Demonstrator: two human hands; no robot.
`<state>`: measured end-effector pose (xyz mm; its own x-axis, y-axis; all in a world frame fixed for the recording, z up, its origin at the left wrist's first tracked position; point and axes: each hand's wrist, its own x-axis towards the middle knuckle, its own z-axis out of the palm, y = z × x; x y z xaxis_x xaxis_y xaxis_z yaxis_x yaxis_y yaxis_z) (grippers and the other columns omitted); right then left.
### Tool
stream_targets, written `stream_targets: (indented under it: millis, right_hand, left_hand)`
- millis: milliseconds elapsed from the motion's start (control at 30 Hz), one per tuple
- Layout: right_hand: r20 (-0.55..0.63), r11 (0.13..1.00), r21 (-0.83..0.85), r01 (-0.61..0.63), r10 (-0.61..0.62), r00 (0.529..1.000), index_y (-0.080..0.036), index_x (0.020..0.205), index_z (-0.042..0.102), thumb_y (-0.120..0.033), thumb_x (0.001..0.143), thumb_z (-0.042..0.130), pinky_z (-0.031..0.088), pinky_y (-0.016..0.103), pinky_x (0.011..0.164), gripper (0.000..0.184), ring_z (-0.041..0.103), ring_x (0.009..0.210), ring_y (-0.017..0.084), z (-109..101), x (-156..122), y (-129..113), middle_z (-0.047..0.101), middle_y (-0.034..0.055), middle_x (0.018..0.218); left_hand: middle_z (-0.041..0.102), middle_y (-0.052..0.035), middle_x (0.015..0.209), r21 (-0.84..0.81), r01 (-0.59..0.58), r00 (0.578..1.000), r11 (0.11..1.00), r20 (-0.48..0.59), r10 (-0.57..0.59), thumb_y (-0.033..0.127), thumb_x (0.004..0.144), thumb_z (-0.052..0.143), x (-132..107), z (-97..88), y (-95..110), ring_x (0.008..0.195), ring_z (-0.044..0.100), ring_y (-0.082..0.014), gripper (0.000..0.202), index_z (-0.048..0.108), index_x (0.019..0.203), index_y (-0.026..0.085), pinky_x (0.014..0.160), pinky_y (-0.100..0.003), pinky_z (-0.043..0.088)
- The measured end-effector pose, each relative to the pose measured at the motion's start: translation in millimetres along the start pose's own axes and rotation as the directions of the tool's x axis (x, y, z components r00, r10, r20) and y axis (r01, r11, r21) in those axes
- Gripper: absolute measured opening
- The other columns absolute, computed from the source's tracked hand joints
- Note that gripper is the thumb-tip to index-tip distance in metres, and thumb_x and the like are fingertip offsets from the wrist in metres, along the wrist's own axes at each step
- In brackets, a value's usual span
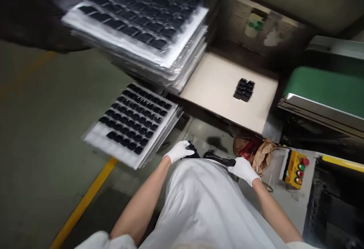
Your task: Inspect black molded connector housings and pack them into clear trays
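My left hand [179,151], in a white glove, is closed on a small black part [193,151] at waist height. My right hand [243,169], gloved alike, grips a long narrow black piece [223,161] that points towards the left hand. Motion blur and the fingers hide the exact shape of both parts. To the left of my left hand stands a stack of white trays [98,137] with rows of small black parts [131,122]. The nearest row has a gap at its left end. A cluster of black parts [243,90] lies on the cream bench top [210,78] ahead.
A taller stack of clear-wrapped trays [167,57] with black pieces stands at the upper left. Right of the bench is a green conveyor belt [327,90]. A yellow button box [295,169] and a crumpled brown paper bag [264,156] are at the right.
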<state>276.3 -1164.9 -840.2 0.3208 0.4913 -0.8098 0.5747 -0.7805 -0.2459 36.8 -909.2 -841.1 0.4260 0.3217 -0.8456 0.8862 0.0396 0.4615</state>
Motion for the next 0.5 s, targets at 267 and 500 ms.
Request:
stream_targets:
  millis: [267, 500]
  right_hand:
    - [0.126, 0.985, -0.075, 0.156, -0.146, 0.981, -0.014, 0.07, 0.073, -0.039, 0.072, 0.08, 0.034, 0.028, 0.056, 0.026, 0.059, 0.059, 0.017, -79, 30, 54, 0.072, 0.0106, 0.071]
    - [0.09, 0.978, -0.177, 0.114, -0.099, 0.991, -0.014, 0.073, 0.076, -0.041, 0.078, 0.074, 0.04, 0.03, 0.062, 0.028, 0.065, 0.067, 0.021, -141, 10, 97, 0.072, 0.0114, 0.07]
  left_hand:
    - [0.062, -0.0047, 0.054, -0.149, 0.049, 0.818, 0.988, 0.574, 0.046, 0.034, 0.03, 0.102, 42, 40.3, 56, 0.044, 0.05, -0.0187, 0.05, 0.067, 0.062, 0.019, 0.041, -0.031, 0.035]
    - [0.048, 0.0035, 0.043, -0.234, -0.057, 0.99, 0.971, 0.113, 0.086, 0.026, 0.043, 0.095, 27, 55.7, 70, 0.044, 0.04, -0.0119, 0.04, 0.056, 0.048, 0.019, 0.046, -0.027, 0.03]
